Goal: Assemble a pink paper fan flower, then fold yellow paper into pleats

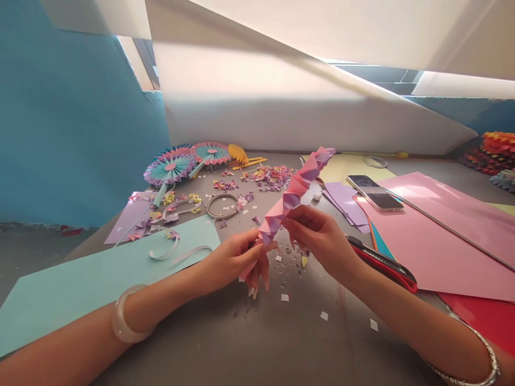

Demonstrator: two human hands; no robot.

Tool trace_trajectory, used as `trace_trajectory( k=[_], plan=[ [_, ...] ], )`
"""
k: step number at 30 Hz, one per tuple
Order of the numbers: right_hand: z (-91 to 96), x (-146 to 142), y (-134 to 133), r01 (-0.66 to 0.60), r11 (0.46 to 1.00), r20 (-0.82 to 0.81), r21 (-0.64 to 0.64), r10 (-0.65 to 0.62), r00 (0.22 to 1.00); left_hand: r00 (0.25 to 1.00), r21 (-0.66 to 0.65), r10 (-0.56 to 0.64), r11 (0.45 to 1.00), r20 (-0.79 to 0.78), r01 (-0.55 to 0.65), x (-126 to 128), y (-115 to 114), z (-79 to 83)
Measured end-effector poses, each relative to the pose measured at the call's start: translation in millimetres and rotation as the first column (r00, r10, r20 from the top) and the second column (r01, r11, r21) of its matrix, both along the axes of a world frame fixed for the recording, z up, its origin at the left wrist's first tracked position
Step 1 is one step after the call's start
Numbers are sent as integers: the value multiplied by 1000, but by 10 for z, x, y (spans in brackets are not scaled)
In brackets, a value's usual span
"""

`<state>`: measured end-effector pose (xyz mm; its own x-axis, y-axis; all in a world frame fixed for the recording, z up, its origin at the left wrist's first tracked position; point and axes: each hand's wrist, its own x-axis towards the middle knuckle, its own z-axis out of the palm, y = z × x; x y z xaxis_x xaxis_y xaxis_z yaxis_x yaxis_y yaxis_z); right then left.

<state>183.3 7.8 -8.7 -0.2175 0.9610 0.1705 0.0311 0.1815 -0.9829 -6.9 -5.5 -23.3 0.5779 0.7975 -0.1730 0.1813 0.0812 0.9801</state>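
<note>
Together, hands [322, 236] grip pleated paper [295, 187].

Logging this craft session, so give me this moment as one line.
left hand: grips folded paper strip | right hand: grips strip | nearby: red utility knife

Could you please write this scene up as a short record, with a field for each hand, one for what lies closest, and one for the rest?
Left hand: grips the lower end of a pink-and-lilac folded paper strip
Right hand: pinches the same strip higher up
Nearest: white paper scraps, red utility knife
Rest: paper rosettes, smartphone, pink card sheet, mint card sheet
</note>
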Motion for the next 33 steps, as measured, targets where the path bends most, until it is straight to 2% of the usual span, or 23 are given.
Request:
trace_trajectory(
  k=[5, 14, 19, 25, 33],
  plan=[
    [-13, -12, -29, -15, 1000, -12, 8, 15, 1000, 1000, 4, 6, 1000, -10, -6, -27, -6, 25],
    [-44, -33, 13, 13, 1000, -8, -24, -13, 1000, 999, 3, 53, 999, -10, -53, -41, 28, -34],
    [-8, -35, -24, 71, 996, -8, -58, -71, 997, 999, -22, 27, 999, -38, -27, -26, 47, -19],
    [16, -27, -24, 158, 980, 10, -122, -158, 987, 989, 36, 97, 995, -115, -93, -24, 46, -21],
    [18, -61, -27, 128, 975, -4, -180, -131, 991, 962, 109, 32, 994, -271, -3, -21, -15, -90]
  ],
)
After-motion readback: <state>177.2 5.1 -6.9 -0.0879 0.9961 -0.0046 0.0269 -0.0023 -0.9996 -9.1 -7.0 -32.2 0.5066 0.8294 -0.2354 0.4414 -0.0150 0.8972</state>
